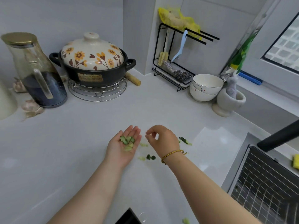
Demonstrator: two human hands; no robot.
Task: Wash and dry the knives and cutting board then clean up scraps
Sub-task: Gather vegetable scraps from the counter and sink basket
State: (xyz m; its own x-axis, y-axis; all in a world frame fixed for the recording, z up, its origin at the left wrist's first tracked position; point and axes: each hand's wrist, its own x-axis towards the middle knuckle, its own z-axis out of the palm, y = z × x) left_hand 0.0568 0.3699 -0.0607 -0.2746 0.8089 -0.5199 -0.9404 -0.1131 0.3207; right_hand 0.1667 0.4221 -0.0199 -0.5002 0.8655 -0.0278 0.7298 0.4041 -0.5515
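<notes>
Several cucumber scraps (127, 141) sit piled in the left hand (124, 148), which is held palm up, fingers straight & together like a tray, just over the counter (80, 143). The right hand (162, 140) hovers just beside it, thumb & forefinger tips pinched together, other fingers curled; too small to tell if a bit sits between them. More lies loose on the counter: pale bits (143, 145) between the two hands, dark green pieces (150, 157) near the right wrist, a peel strip (184, 140) on the far side of the right hand, & one stray piece (186, 221) at the bottom edge. No knives or cutting board in view, so this is prob. the scrap clean-up stage, partway done. To do it well: hold the left palm level & slightly cupped so nothing rolls off. Take the nearest pale bits first, then the dark ones, then the peel. Thin wet bits prob. cling to the surface, so sweep them into the palm w/ a fingertip instead of pinching each. Don't skip the stray. A wire rack (258, 183) is off to the right.
</notes>
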